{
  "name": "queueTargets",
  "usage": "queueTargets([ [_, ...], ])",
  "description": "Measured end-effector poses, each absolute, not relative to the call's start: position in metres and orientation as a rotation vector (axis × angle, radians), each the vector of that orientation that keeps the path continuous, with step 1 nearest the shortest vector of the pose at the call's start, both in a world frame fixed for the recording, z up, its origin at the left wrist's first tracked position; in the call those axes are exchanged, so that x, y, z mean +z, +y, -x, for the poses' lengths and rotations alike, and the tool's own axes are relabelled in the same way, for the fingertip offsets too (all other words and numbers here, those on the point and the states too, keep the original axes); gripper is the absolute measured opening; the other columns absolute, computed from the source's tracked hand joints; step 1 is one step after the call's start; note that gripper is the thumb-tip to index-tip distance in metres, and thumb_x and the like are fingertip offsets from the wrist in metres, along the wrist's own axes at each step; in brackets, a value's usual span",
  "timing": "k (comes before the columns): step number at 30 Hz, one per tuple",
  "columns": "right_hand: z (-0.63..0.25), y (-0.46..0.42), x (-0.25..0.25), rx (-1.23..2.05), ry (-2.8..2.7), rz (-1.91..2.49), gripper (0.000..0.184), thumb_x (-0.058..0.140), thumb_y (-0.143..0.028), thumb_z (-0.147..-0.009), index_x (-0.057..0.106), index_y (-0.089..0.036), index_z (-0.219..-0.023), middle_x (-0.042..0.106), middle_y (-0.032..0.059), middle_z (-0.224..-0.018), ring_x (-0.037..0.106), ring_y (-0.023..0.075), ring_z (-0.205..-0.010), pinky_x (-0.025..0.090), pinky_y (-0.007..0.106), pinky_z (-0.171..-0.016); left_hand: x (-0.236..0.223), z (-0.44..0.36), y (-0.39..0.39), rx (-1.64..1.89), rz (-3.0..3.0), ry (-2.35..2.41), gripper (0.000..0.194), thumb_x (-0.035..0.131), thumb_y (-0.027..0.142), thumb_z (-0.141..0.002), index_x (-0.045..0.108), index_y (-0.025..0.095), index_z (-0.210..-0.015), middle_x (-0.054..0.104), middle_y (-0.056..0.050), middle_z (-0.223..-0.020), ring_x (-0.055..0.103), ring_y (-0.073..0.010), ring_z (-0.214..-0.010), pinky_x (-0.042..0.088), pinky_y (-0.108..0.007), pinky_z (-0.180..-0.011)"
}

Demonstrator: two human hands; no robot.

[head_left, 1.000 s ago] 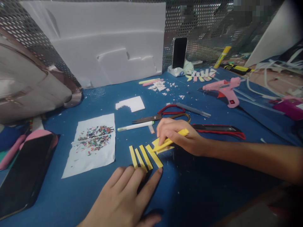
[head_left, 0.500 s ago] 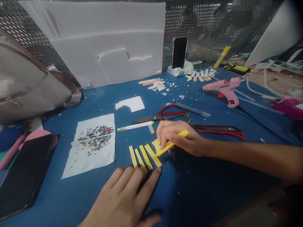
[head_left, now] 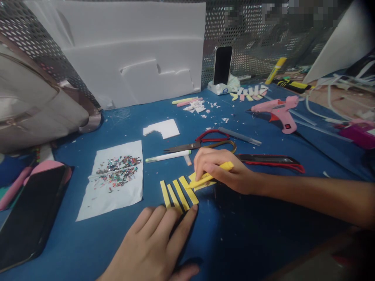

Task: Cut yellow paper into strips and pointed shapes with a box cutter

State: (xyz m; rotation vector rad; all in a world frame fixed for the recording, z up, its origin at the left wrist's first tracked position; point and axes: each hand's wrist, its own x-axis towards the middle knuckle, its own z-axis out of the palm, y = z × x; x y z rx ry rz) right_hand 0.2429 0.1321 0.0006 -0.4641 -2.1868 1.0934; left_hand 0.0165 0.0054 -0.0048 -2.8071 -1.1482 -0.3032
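Note:
My left hand (head_left: 155,242) lies flat with its fingers stretched out, the fingertips on the lower ends of several narrow yellow strips (head_left: 181,194) side by side on the blue table. Its index fingertip touches the end of the rightmost strip. My right hand (head_left: 238,178) grips a yellow marker (head_left: 215,175), the tip resting on that same strip. Under the marker and right hand lies another yellow piece (head_left: 205,186), partly hidden.
Beyond my hands lie a white-and-green pen (head_left: 168,156), scissors (head_left: 183,147) and a red-edged cutter knife (head_left: 269,159). A paper with glittery bits (head_left: 125,195) is at left, near a black phone (head_left: 32,218). A pink glue gun (head_left: 278,109) sits at right.
The marker tip has moved up and left along the rightmost strip. That strip has shifted slightly up and left with my left index fingertip.

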Motion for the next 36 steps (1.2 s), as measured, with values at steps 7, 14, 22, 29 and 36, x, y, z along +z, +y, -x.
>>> queueTargets([
  [7,-0.2412,0.1317,0.0009,1.093,-2.17,0.454,0.039,0.04,-0.033,-0.099,0.065,-0.013,-0.077,0.061,0.0065,-0.079,0.054,0.0154,-0.081,0.044,0.03,-0.075,0.0013,-0.0168,0.0064,-0.232,2.795,-1.086,0.066,0.054,0.06,-0.086,0.047,0.018,-0.136,0.06,-0.005,-0.099,0.051,-0.0192,-0.083,0.037,-0.032,-0.074],
  [14,-0.2433,0.1317,-0.0012,1.092,-2.189,0.364,0.041,0.039,-0.032,-0.1,0.065,-0.014,-0.074,0.062,0.0043,-0.074,0.054,0.0132,-0.076,0.043,0.03,-0.076,-0.0034,-0.0172,0.0056,-0.274,2.803,-1.126,0.064,0.051,0.06,-0.087,0.049,0.018,-0.135,0.059,-0.005,-0.095,0.05,-0.0191,-0.081,0.036,-0.031,-0.073],
  [22,-0.2428,0.1322,0.0043,1.117,-2.223,0.323,0.048,0.035,-0.033,-0.101,0.066,-0.014,-0.069,0.06,0.0045,-0.072,0.055,0.0126,-0.078,0.043,0.03,-0.078,-0.0007,-0.0173,0.0054,-0.268,2.804,-1.085,0.066,0.051,0.061,-0.087,0.049,0.016,-0.134,0.06,-0.006,-0.096,0.05,-0.0195,-0.08,0.036,-0.031,-0.072],
  [29,-0.2422,0.1318,0.0078,1.146,-2.229,0.306,0.05,0.035,-0.035,-0.101,0.065,-0.013,-0.067,0.059,0.0046,-0.07,0.055,0.0125,-0.076,0.043,0.03,-0.078,-0.007,-0.0157,0.0043,-0.294,2.816,-1.132,0.064,0.045,0.061,-0.09,0.044,0.02,-0.139,0.059,-0.006,-0.099,0.048,-0.0191,-0.082,0.037,-0.031,-0.074],
  [36,-0.2425,0.1323,0.0051,1.165,-2.156,0.352,0.051,0.033,-0.035,-0.101,0.065,-0.013,-0.068,0.06,0.005,-0.068,0.055,0.0139,-0.076,0.044,0.031,-0.078,-0.0007,-0.0164,0.007,-0.357,2.817,-1.144,0.061,0.05,0.059,-0.088,0.049,0.019,-0.135,0.06,-0.003,-0.097,0.05,-0.0184,-0.082,0.035,-0.03,-0.074],
])
